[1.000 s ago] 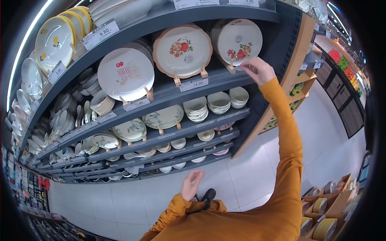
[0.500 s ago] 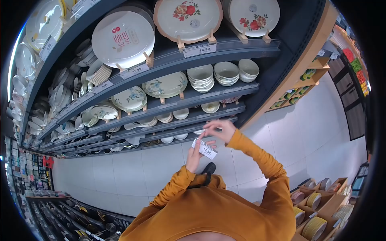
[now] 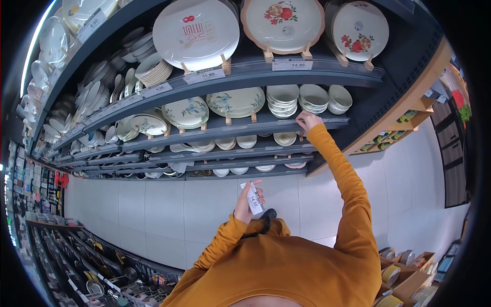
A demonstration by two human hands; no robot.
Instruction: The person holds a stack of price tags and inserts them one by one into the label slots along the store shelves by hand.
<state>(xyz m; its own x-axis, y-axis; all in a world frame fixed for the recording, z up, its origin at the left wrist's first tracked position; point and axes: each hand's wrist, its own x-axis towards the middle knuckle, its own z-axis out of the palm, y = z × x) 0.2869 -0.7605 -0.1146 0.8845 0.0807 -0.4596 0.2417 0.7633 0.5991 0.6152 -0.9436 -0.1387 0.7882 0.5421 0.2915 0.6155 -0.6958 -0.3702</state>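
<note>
A white price tag (image 3: 253, 199) reading 14.50 is held in my left hand (image 3: 244, 204), low in front of my body, with the fingers closed on it. What looks like another card edge shows behind it. My right hand (image 3: 309, 122) reaches out to the front edge of a dark shelf (image 3: 276, 124), just below the stacked white bowls (image 3: 313, 97). Its fingers are bent together at the label strip; what they pinch, if anything, is too small to make out. Floral oval plates (image 3: 236, 104) stand on wooden holders left of the bowls.
Above are large display plates (image 3: 196, 33) and a price label (image 3: 292, 65) reading 14.90. Lower shelves hold more bowls (image 3: 247, 141). A wooden upright (image 3: 394, 94) ends the shelving at right. Kitchen tools (image 3: 97, 276) hang at lower left; boxed plates (image 3: 391, 275) stand at lower right.
My right hand has left the tag and moved up and right to the shelf edge. My left hand keeps the tag, now turned more upright. The view has shifted.
</note>
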